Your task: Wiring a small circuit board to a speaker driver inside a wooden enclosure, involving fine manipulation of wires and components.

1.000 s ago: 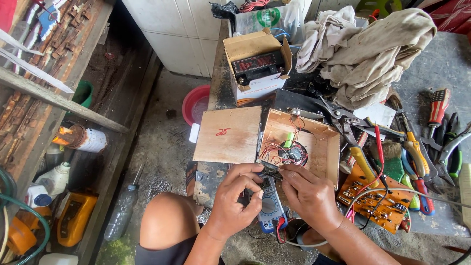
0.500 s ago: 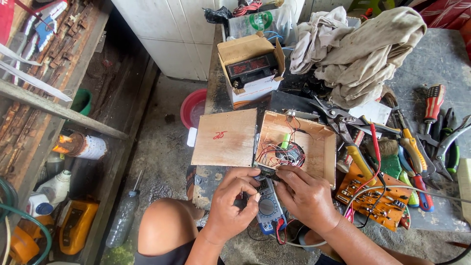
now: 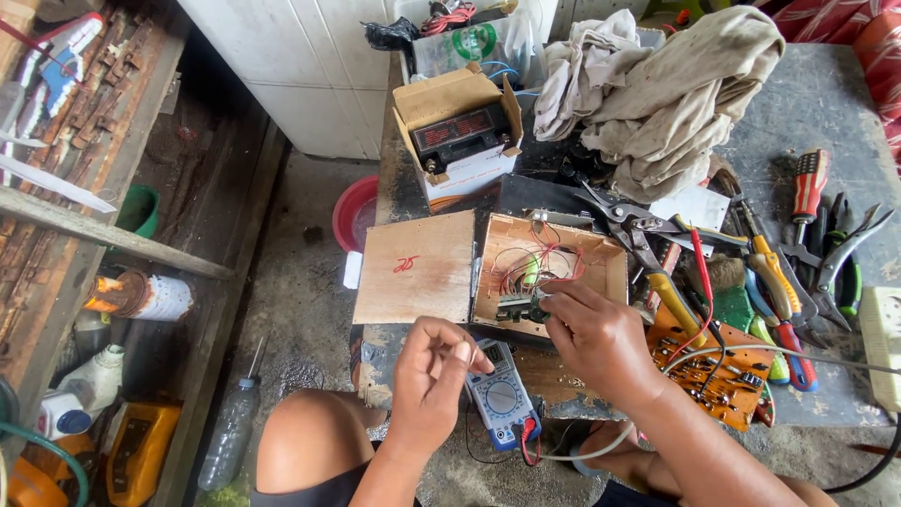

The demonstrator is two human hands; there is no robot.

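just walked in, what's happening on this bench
A person sits at a cluttered workbench over an open wooden box full of wires. The right hand reaches into the box at a small component. The left hand hovers above a blue multimeter. Pliers and screwdrivers lie to the right.

An open cardboard box (image 3: 457,131) stands at the bench's far edge, brown with a white lower front, holding a black block with a dark red face. Behind it sits a clear plastic tub (image 3: 469,42) bearing a round green-and-white label. A blue multimeter (image 3: 502,399) lies by the left hand (image 3: 432,380); its small grey screen is partly covered. On the floor, a can (image 3: 150,296) wears a white label and a bottle (image 3: 80,390) is white
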